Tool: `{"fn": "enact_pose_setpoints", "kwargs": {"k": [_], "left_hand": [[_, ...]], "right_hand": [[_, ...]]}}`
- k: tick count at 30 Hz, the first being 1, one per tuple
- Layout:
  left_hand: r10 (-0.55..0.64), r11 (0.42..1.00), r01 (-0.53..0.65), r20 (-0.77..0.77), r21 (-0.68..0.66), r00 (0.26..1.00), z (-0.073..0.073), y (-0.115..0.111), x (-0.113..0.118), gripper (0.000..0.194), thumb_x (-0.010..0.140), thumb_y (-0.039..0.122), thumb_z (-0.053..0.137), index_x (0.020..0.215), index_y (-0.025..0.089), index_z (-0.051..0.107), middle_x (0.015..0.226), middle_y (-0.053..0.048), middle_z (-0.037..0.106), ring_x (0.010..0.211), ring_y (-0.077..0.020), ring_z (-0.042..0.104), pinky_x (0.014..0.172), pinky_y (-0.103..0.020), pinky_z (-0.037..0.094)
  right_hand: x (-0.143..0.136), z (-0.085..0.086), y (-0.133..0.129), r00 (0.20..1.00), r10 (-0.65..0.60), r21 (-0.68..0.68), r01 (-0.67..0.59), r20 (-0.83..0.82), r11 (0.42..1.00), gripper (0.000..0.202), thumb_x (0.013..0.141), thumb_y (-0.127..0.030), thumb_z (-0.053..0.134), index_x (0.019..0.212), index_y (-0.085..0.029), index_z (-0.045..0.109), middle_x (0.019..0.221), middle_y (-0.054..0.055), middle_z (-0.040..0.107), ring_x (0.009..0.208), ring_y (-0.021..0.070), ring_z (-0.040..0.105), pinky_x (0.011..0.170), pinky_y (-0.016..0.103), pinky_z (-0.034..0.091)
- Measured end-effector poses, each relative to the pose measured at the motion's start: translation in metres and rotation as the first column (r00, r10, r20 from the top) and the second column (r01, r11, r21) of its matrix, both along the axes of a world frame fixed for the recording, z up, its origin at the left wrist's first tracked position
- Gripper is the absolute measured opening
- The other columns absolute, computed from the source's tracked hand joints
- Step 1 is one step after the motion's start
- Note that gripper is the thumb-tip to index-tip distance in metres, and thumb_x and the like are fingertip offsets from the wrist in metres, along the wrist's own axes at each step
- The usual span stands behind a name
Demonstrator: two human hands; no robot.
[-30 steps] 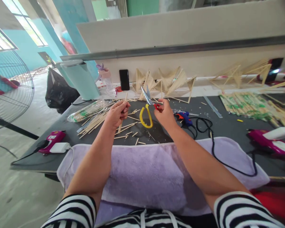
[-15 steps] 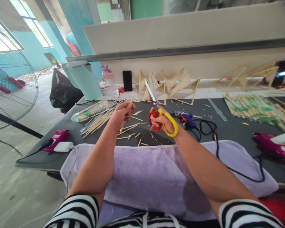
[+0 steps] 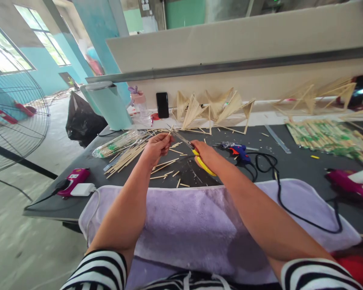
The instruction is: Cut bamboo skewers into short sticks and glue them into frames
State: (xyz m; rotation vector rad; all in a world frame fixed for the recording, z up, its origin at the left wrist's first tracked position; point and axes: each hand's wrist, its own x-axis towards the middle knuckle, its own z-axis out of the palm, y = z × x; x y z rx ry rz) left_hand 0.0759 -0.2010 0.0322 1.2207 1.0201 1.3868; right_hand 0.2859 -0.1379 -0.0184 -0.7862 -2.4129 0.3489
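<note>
Pinched in my left hand (image 3: 159,147) is a thin wooden stick (image 3: 171,130), its tip standing up past the fingers. My right hand (image 3: 206,154) is closed around the yellow handle of a pair of scissors (image 3: 184,141). The blades point left and their tips reach the stick; whether they touch it I cannot tell. Below my hands, short cut stick pieces (image 3: 166,174) are scattered on the dark table (image 3: 193,173). Longer wooden sticks (image 3: 127,155) lie in a loose pile left of my left hand.
A blue glue gun (image 3: 242,154) with a black cable lies to the right. Stick frames (image 3: 196,110) stand at the back beside a phone (image 3: 162,105). At left are a bottle (image 3: 139,104), a pitcher (image 3: 110,106) and a power strip (image 3: 75,181). A purple cloth (image 3: 187,217) covers the front edge.
My right hand has turned the scissors from pointing up to pointing left, bringing the blades to the stick. My left hand has stayed nearly in place, still holding the stick.
</note>
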Motion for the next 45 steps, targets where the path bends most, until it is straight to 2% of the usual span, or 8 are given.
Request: {"fn": "enact_pose_setpoints", "kwargs": {"k": [6,12,20,26,29,35,45], "left_hand": [[0.015,0.999,-0.016,-0.028,-0.029,1.0,-0.003,0.002,0.003,0.029,0.069,0.04,0.07,0.072,0.013,0.06,0.05,0.007,0.036,0.039,-0.001,0.025,0.038,-0.015,0.014],[0.02,1.0,-0.02,-0.043,-0.003,0.999,-0.007,0.004,0.001,0.023,0.071,0.035,0.066,0.071,0.013,0.061,0.049,0.006,0.035,0.039,-0.0016,0.025,0.038,-0.016,0.016],[0.031,1.0,-0.031,-0.069,0.0,0.997,-0.012,0.008,-0.001,0.022,0.071,0.034,0.066,0.07,0.012,0.062,0.048,0.006,0.034,0.038,-0.0017,0.025,0.038,-0.017,0.015],[0.029,1.0,-0.03,-0.117,-0.005,0.993,-0.013,0.009,-0.003,0.024,0.072,0.036,0.064,0.072,0.012,0.063,0.046,0.007,0.032,0.039,-0.0023,0.025,0.039,-0.017,0.016],[0.037,0.999,-0.039,-0.135,-0.014,0.99,-0.014,0.01,-0.004,0.025,0.072,0.037,0.065,0.072,0.012,0.063,0.045,0.007,0.032,0.039,-0.0025,0.025,0.039,-0.017,0.016],[0.036,0.999,-0.04,-0.125,-0.028,0.992,-0.014,0.01,-0.005,0.028,0.071,0.04,0.066,0.072,0.012,0.063,0.045,0.007,0.032,0.038,-0.0023,0.025,0.039,-0.017,0.015],[0.067,0.996,-0.076,-0.168,-0.048,0.983,-0.011,0.007,-0.005,0.027,0.07,0.04,0.066,0.071,0.013,0.064,0.046,0.006,0.036,0.038,-0.0031,0.028,0.039,-0.018,0.015]], "right_hand": [[-0.001,0.016,-0.016,0.998,-0.01,0.003,0.01,0.066,1.0,0.047,0.072,-0.007,0.047,0.118,-0.015,0.047,0.099,0.009,0.053,0.083,0.0184,0.052,0.08,0.03,0.041],[-0.002,0.015,-0.014,0.996,-0.017,0.03,0.015,0.092,0.999,0.047,0.074,-0.007,0.048,0.12,-0.016,0.046,0.104,0.01,0.054,0.095,0.0202,0.052,0.087,0.032,0.04],[-0.003,0.017,-0.021,0.992,-0.028,-0.04,0.033,0.121,0.999,0.045,0.075,-0.01,0.05,0.12,-0.016,0.047,0.101,0.009,0.055,0.084,0.0183,0.053,0.077,0.029,0.041],[-0.007,0.007,-0.014,0.993,-0.025,-0.043,0.03,0.111,0.999,0.045,0.074,-0.012,0.051,0.119,-0.017,0.048,0.097,0.008,0.058,0.083,0.0187,0.054,0.074,0.027,0.04],[-0.008,0.005,-0.011,0.993,-0.032,-0.034,0.036,0.115,0.999,0.04,0.073,-0.015,0.052,0.113,-0.017,0.051,0.093,0.007,0.06,0.076,0.0176,0.053,0.069,0.026,0.038],[-0.01,0.009,-0.012,0.993,-0.036,-0.071,0.044,0.109,0.997,0.03,0.073,-0.017,0.052,0.103,-0.018,0.055,0.079,0.004,0.061,0.065,0.0149,0.05,0.061,0.024,0.034],[-0.009,0.017,-0.017,0.992,-0.043,-0.096,0.054,0.118,0.994,0.03,0.071,-0.015,0.053,0.1,-0.019,0.057,0.08,0.003,0.063,0.066,0.0145,0.053,0.061,0.022,0.035]]}}
